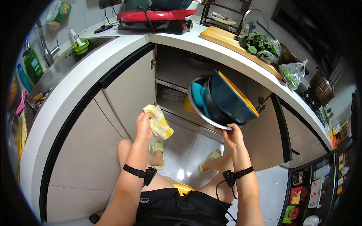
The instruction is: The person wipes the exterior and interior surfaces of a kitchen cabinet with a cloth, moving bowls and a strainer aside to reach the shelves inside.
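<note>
My left hand [143,125] grips a folded pale yellow cloth [161,123] with brighter yellow patches, held in front of the open base cabinet [173,66]. In my right hand [234,137] is the rim of a metal basin [208,121], tilted on its side at the cabinet opening. Nested in that basin are a teal plastic scoop or ladle [199,96], a dark bowl [216,104], a dark blue basin [230,99] and an orange-rimmed piece [240,93]. Whether the stack also rests on the cabinet shelf cannot be told.
Cabinet doors stand open at left [130,82] and right [260,141]. Above is a white countertop [172,39] with a red electric griddle [158,17], a wooden cutting board [220,36] and leafy greens [258,43]. A yellow container [189,104] sits inside the cabinet. At left is a sink [68,60].
</note>
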### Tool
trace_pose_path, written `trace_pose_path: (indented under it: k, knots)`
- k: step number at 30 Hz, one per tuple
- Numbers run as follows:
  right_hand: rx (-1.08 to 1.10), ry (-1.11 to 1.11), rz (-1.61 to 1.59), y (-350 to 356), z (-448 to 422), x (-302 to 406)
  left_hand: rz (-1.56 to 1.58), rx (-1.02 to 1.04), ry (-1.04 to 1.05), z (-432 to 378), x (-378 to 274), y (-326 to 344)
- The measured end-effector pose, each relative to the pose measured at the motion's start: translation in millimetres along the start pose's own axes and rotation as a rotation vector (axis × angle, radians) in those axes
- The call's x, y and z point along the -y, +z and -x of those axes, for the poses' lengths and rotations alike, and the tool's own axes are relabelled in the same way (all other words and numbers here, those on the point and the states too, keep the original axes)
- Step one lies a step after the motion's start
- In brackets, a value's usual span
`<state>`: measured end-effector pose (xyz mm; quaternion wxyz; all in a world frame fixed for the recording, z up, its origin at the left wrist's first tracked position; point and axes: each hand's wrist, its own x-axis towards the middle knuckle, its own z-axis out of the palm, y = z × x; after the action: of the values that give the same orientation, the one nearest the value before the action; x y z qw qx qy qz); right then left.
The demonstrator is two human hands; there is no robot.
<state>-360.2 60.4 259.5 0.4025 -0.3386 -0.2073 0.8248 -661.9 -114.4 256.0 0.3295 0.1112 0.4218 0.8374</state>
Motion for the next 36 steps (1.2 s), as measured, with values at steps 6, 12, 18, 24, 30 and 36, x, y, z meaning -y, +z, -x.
trace_pose_path:
  k: [6,12,18,24,30,36]
  knots:
    - [-0.073,-0.034,-0.081,-8.1,-44.6,14.0,0.066,0.076,-0.048,-12.9,22.8,30.3]
    - [-0.174,-0.082,-0.011,7.3,-81.4,32.6,0.206,0.149,-0.301,-44.9,39.8,60.1]
    - [-0.225,-0.123,0.005,14.8,-130.3,53.5,0.230,0.188,-0.444,-84.2,65.7,74.0]
    - [-0.270,-0.173,0.039,3.4,-172.9,86.7,0.212,0.122,-0.539,-111.4,95.1,76.4]
    - [-0.317,-0.237,-0.018,5.7,-201.0,103.0,0.163,0.088,-0.529,-114.1,108.8,93.1]
    - [-0.321,-0.199,0.066,6.7,-226.2,118.4,0.188,0.145,-0.565,-112.9,125.1,110.4]
